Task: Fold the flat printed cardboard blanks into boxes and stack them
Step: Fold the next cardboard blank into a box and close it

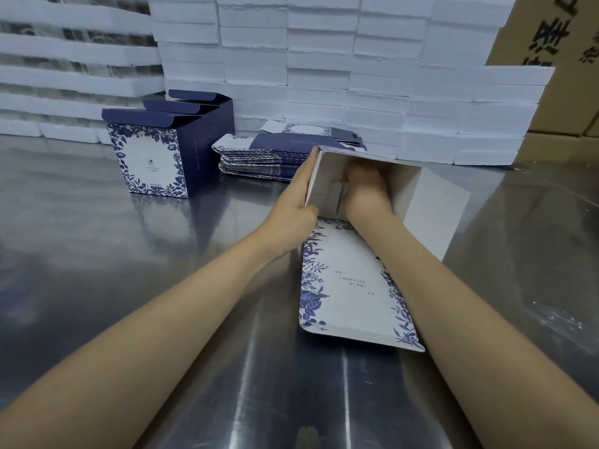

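Note:
A half-formed box (418, 202) with a white inside lies on its side on the steel table, its mouth toward me and its blue-flowered lid flap (350, 286) stretched out flat in front. My left hand (296, 210) holds the box's left wall from outside, thumb at the edge. My right hand (364, 189) is deep inside the box, fingers curled against the bottom flaps; what they hold is hidden. A pile of flat printed blanks (269, 157) lies behind the box. Three folded boxes (162, 150) stand in a row at the back left, lids up.
The steel table (129, 270) reflects light. White foam slabs (324, 66) are stacked as a wall along the back. Brown shipping cartons (557, 43) stand at the far right. A clear plastic sheet (557, 315) lies at the right edge.

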The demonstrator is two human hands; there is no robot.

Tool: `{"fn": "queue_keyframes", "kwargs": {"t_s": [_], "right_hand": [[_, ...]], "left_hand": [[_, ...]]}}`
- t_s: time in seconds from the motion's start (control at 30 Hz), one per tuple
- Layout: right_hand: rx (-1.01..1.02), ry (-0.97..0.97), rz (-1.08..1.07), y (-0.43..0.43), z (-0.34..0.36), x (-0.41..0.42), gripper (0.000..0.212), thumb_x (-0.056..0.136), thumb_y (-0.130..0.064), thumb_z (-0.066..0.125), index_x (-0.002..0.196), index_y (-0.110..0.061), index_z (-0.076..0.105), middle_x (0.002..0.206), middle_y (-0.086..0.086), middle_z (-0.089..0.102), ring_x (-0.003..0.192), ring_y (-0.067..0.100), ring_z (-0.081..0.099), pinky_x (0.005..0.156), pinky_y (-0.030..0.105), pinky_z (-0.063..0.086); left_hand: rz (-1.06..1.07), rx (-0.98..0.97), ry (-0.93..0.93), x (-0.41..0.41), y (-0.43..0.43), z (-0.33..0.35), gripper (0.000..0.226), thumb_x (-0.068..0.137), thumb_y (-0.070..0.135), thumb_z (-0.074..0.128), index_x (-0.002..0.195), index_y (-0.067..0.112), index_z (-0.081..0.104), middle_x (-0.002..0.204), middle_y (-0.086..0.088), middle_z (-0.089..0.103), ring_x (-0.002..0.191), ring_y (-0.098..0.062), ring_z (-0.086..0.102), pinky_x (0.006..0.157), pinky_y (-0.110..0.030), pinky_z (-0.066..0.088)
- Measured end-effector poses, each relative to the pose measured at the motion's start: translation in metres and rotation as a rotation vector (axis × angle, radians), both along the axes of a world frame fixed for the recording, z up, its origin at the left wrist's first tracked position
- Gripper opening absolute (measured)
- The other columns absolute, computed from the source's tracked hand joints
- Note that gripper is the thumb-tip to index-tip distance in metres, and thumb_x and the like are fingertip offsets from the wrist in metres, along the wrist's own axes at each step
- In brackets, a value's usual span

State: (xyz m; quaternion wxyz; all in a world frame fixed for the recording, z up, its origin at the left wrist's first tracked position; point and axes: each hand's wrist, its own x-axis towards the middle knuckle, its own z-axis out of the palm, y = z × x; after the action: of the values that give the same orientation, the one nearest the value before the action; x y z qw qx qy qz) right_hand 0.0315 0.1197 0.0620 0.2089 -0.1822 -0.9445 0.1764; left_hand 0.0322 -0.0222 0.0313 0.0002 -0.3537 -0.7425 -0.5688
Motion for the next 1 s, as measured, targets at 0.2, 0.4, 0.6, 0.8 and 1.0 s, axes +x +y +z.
{"fn": "queue_keyframes", "kwargs": {"t_s": [0.2,0.4,0.6,0.8,1.0], "right_hand": [[0.038,-0.074,0.074,-0.005,-0.003,-0.001,0.03,0.092,-0.012,0.05,0.121,-0.005,0.047,0.105,0.011,0.053,0.102,0.031,0.056,0.073,0.027,0.038],[-0.04,-0.346,0.197,-0.008,0.014,0.013,0.03,0.095,-0.008,0.04,0.12,-0.001,0.057,0.123,0.017,0.058,0.115,0.03,0.055,0.087,0.028,0.042],[-0.438,-0.308,0.341,-0.001,0.071,0.048,0.031,0.095,0.006,0.04,0.122,0.0,0.055,0.123,0.019,0.06,0.104,0.026,0.067,0.093,0.038,0.055],[-0.592,-0.071,0.321,0.03,0.106,0.087,0.018,0.094,-0.006,0.058,0.107,0.005,0.064,0.09,0.022,0.071,0.073,0.023,0.073,0.07,0.026,0.061],[-0.251,-0.078,0.091,0.035,0.096,0.077,0.058,0.077,-0.041,0.078,0.116,-0.003,0.058,0.096,0.002,0.057,0.075,0.018,0.062,0.081,0.035,0.054]], "left_hand": [[-0.006,0.029,-0.064,0.002,-0.001,0.007,0.094,0.073,-0.022,0.029,0.156,0.019,0.014,0.161,0.002,0.022,0.148,-0.011,0.018,0.121,-0.039,0.02],[0.01,0.041,-0.11,0.003,-0.001,0.011,0.094,0.073,-0.022,0.027,0.156,0.021,0.017,0.155,-0.002,0.034,0.139,-0.017,0.038,0.114,-0.044,0.035],[0.129,0.149,-0.201,-0.006,-0.008,0.014,0.095,0.075,-0.021,0.027,0.156,0.028,0.012,0.155,0.003,0.034,0.109,0.005,0.055,0.091,-0.02,0.047],[0.192,0.192,-0.234,-0.015,-0.016,0.013,0.095,0.075,-0.023,0.026,0.156,0.025,0.01,0.156,0.001,0.034,0.137,-0.017,0.04,0.112,-0.037,0.038],[0.2,0.195,-0.196,-0.012,-0.013,0.011,0.095,0.077,-0.022,0.026,0.156,0.025,0.008,0.159,0.005,0.027,0.143,-0.013,0.029,0.115,-0.028,0.03]]}}
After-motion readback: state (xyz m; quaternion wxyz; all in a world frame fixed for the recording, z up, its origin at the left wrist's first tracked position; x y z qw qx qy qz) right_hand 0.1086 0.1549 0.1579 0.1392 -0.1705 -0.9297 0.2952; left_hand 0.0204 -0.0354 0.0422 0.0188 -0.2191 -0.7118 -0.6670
